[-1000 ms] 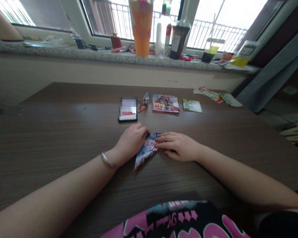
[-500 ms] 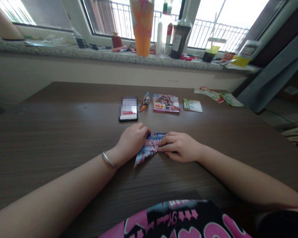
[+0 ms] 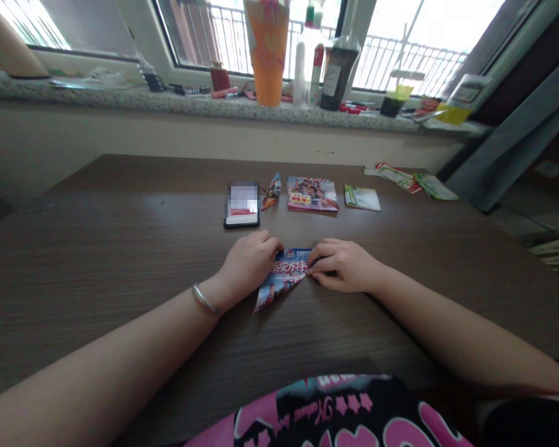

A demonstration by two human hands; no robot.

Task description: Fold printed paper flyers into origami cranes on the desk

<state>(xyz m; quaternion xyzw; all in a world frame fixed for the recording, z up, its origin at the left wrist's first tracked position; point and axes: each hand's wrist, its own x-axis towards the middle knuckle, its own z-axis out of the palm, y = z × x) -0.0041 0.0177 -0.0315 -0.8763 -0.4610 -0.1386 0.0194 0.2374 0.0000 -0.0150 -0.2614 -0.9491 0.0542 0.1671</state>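
A printed paper leaflet [image 3: 286, 273], blue with red and white lettering, lies on the brown table [image 3: 168, 261] folded into a triangle with one point toward me. My left hand [image 3: 253, 257] is closed on its upper left corner, fingers curled, and covers part of that edge. At the right corner my right hand [image 3: 342, 266] has its fingertips bunched on the paper. Beyond my hands sit a small folded paper piece [image 3: 272, 192] and a stack of printed leaflets [image 3: 312, 194].
A phone [image 3: 242, 205] with a blurred screen lies left of the folded piece. Farther right are a small stack of cards [image 3: 362, 198] and several loose leaflets [image 3: 398, 178]. Bottles and an orange cup [image 3: 268, 62] line the granite windowsill [image 3: 190, 105] at the back.
My right hand has slid slightly up and right along the leaflet to its right corner, uncovering more of the lettering. The left hand stays at its corner.
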